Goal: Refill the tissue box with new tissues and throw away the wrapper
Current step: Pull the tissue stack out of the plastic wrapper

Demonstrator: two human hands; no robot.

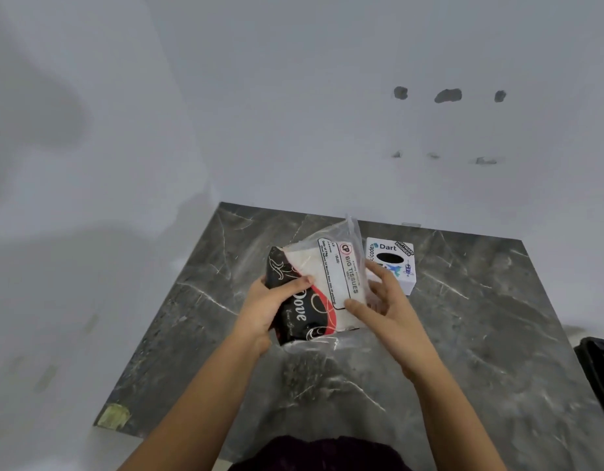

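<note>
A plastic-wrapped tissue pack (322,277), clear with a black and red printed end, is held above the dark marble table (480,334). My left hand (273,300) grips its black left end, thumb on top. My right hand (385,304) holds the pack's right side, thumb on the front and fingers spread behind the clear wrapper. The wrapper's loose clear ends stick out at the top right and below the pack. A white cube tissue box (395,263) with stickers and a dark oval slot on top stands on the table just behind my right hand, partly hidden by it.
A grey wall rises right behind the table, with a few holes in it. A black object (599,372) lies at the table's right edge, cut off by the frame. A greenish tape patch (115,416) marks the table's front left corner.
</note>
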